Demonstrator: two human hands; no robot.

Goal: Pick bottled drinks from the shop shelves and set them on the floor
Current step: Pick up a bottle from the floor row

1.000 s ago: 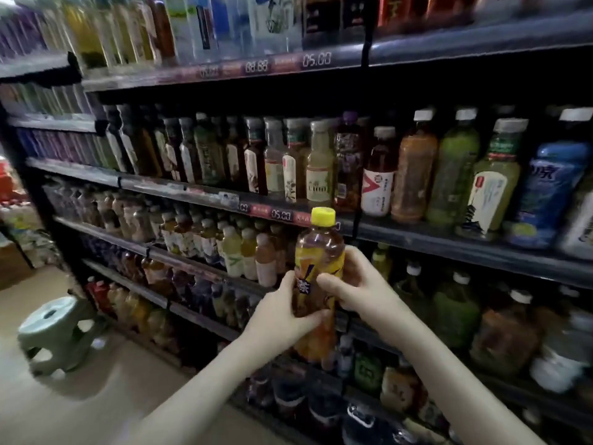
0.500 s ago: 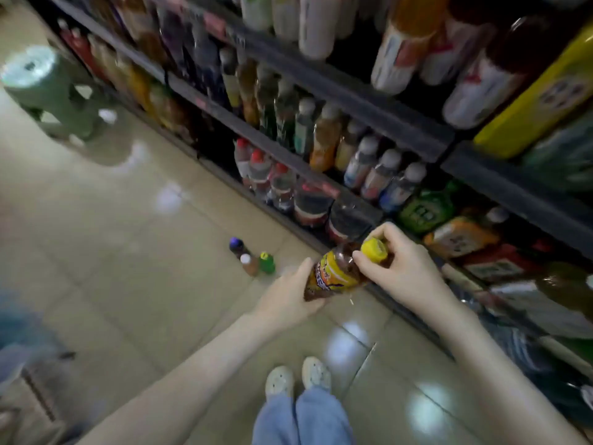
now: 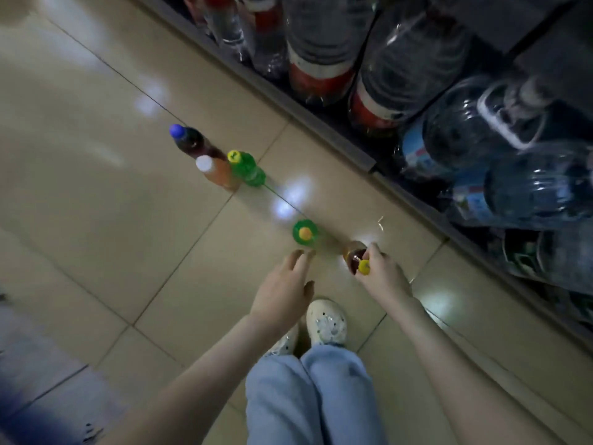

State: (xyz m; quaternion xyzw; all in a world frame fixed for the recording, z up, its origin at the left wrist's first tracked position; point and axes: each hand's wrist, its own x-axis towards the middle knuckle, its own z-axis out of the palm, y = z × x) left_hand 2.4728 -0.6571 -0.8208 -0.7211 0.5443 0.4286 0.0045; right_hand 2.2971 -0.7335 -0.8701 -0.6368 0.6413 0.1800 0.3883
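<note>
My right hand point(image 3: 382, 276) grips a brown tea bottle with a yellow cap point(image 3: 356, 260) by its neck, low over the tiled floor point(image 3: 96, 220). My left hand point(image 3: 284, 289) hovers beside it with relaxed fingers and holds nothing. Just ahead of my left fingers stands a green bottle with a yellow cap point(image 3: 305, 232). Farther off stand three more bottles close together: a dark one with a blue cap point(image 3: 192, 142), an orange one with a white cap point(image 3: 216, 171) and a green one with a yellow cap point(image 3: 245, 167).
The bottom shelf point(image 3: 321, 123) runs diagonally along the right, packed with large water jugs point(image 3: 481, 136) and big red-labelled bottles point(image 3: 321, 59). My white shoes point(image 3: 325, 322) and blue jeans point(image 3: 308, 396) are directly below my hands.
I crouched and my view dropped from the shelves to the floor. The tea bottle came down with both hands; my left hand has since let go of it and only my right hand holds it.
</note>
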